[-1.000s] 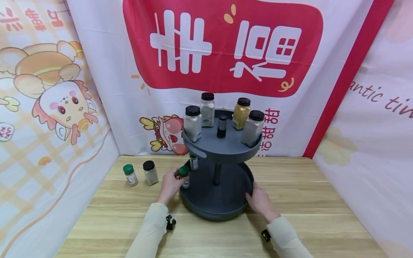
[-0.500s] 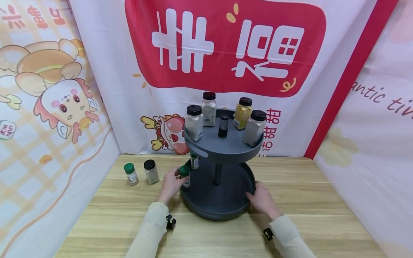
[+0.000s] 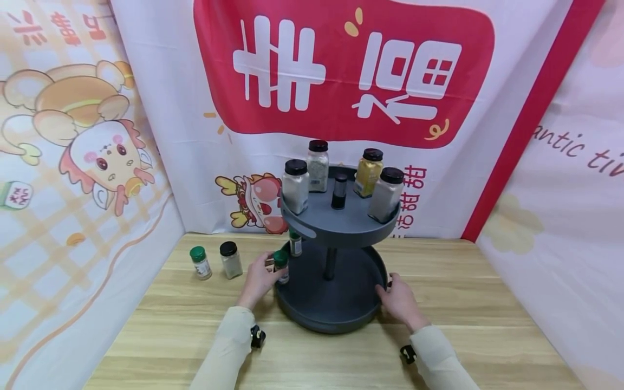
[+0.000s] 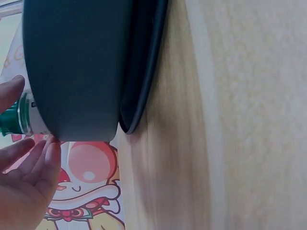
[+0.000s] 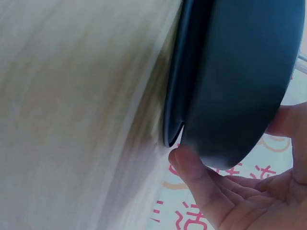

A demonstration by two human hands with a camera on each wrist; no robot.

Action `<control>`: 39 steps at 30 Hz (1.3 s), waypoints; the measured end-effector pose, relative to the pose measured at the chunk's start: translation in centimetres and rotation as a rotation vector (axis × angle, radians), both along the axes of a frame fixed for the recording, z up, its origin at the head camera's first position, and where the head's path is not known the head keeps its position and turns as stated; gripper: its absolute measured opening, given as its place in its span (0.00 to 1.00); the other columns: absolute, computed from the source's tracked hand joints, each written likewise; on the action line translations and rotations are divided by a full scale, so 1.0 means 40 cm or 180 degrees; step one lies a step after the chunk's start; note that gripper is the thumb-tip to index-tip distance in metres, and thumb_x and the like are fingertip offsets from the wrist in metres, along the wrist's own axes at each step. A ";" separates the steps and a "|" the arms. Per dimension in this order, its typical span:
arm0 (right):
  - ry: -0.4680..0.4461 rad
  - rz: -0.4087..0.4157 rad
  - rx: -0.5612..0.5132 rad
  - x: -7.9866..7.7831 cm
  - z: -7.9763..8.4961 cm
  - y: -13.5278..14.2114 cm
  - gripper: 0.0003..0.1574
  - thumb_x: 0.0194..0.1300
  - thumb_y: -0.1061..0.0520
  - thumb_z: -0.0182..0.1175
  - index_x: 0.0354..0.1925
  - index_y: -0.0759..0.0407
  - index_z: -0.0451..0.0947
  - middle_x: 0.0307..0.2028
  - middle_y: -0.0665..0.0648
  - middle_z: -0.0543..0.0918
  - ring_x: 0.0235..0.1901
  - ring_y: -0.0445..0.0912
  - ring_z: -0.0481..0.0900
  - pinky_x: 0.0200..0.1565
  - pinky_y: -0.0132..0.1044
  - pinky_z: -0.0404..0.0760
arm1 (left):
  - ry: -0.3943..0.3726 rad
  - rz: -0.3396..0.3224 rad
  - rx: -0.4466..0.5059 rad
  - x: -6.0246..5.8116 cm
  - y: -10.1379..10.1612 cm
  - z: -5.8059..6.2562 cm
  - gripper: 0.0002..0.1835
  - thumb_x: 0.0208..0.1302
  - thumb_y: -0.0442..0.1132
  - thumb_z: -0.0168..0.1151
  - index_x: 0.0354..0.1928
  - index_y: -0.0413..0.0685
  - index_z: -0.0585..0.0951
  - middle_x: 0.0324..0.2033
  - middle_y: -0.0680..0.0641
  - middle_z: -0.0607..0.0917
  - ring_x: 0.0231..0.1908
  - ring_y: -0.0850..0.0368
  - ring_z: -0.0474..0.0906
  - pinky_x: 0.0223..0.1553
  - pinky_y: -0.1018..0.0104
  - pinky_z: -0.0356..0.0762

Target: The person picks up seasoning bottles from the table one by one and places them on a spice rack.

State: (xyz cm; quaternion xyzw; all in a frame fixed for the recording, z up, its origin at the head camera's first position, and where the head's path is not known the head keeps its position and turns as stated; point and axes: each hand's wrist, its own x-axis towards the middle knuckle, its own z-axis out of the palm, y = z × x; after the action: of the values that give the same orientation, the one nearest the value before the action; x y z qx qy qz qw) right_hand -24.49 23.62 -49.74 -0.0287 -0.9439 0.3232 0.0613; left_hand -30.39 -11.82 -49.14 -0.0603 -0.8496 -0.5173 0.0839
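Note:
A dark grey two-tier spice rack (image 3: 331, 311) stands on the table. My left hand (image 3: 258, 279) is at its lower tier, thumb and fingers around a green-capped spice jar (image 3: 280, 265) standing just inside the left rim. In the left wrist view the jar's green cap (image 4: 14, 117) lies between thumb and fingers, and the tray wall hides part of the jar. On the opposite side, my right hand (image 3: 401, 300) holds the lower tray's rim, thumb inside and fingers outside. The right wrist view shows its fingers against the tray's outer wall (image 5: 240, 96).
Another green-capped jar (image 3: 295, 244) stands farther back on the lower tier. Several black-capped jars, including a yellow one (image 3: 369, 173), stand on the upper tier around a small dark cylinder (image 3: 339, 192). On the table at left are a green-capped jar (image 3: 201, 264) and a black-capped jar (image 3: 231, 261).
The head view has shifted slightly, so the scene sits a little farther right. Both hands keep their places at the jar and the rim.

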 end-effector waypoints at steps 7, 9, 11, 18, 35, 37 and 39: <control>0.0256 -0.0008 0.0066 -0.017 -0.019 0.013 0.36 0.61 0.45 0.51 0.56 0.72 0.61 0.48 0.71 0.70 0.44 0.59 0.72 0.45 0.51 0.69 | 0.0007 -0.0058 0.0036 0.018 -0.023 0.007 0.32 0.47 0.41 0.68 0.55 0.41 0.68 0.52 0.43 0.71 0.50 0.47 0.68 0.47 0.56 0.68; 0.0312 0.0021 0.0057 -0.023 -0.020 0.015 0.36 0.62 0.45 0.50 0.56 0.72 0.61 0.48 0.72 0.70 0.42 0.58 0.73 0.45 0.51 0.69 | 0.0034 -0.0060 0.0037 0.022 -0.035 0.009 0.31 0.47 0.41 0.68 0.54 0.42 0.69 0.52 0.43 0.72 0.51 0.46 0.68 0.47 0.55 0.68; 0.0313 0.0036 0.0008 -0.031 -0.021 0.020 0.36 0.62 0.45 0.50 0.56 0.72 0.61 0.49 0.71 0.69 0.41 0.57 0.74 0.44 0.50 0.70 | 0.0062 -0.0067 -0.0006 0.024 -0.047 0.010 0.30 0.47 0.43 0.68 0.54 0.42 0.70 0.51 0.43 0.72 0.51 0.46 0.68 0.47 0.55 0.68; 0.0241 0.0148 -0.0170 -0.054 -0.030 0.035 0.36 0.62 0.45 0.50 0.58 0.70 0.60 0.51 0.71 0.68 0.42 0.57 0.75 0.44 0.49 0.71 | 0.0010 0.0024 -0.0138 0.037 -0.098 0.012 0.24 0.55 0.50 0.59 0.50 0.45 0.72 0.48 0.45 0.74 0.49 0.51 0.69 0.47 0.57 0.68; 0.0108 0.0423 -0.0190 -0.088 -0.007 0.056 0.34 0.60 0.56 0.53 0.59 0.72 0.56 0.49 0.74 0.69 0.41 0.58 0.76 0.45 0.49 0.71 | -0.0043 0.0525 -0.0194 0.059 -0.190 0.023 0.25 0.56 0.51 0.58 0.49 0.40 0.73 0.45 0.39 0.76 0.46 0.47 0.72 0.48 0.56 0.67; 0.0105 0.0428 -0.0175 -0.095 -0.006 0.060 0.33 0.60 0.56 0.53 0.59 0.71 0.56 0.49 0.74 0.69 0.41 0.59 0.75 0.45 0.49 0.70 | -0.0031 0.0608 -0.0182 0.060 -0.198 0.025 0.24 0.56 0.50 0.58 0.48 0.40 0.74 0.44 0.39 0.77 0.45 0.47 0.72 0.47 0.56 0.67; 0.0104 0.0443 -0.0156 -0.101 -0.007 0.063 0.33 0.60 0.56 0.53 0.59 0.71 0.57 0.49 0.74 0.69 0.41 0.58 0.75 0.45 0.49 0.70 | -0.0013 0.0683 -0.0169 0.061 -0.205 0.024 0.21 0.57 0.48 0.58 0.47 0.40 0.75 0.43 0.39 0.77 0.45 0.47 0.72 0.46 0.55 0.68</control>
State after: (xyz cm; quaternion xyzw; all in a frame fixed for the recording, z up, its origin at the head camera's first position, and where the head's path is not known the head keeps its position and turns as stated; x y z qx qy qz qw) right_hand -28.54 26.14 -50.01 0.0407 -0.9343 0.3501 0.0533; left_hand -27.93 -20.01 -48.16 0.0299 -0.8647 -0.4827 0.1355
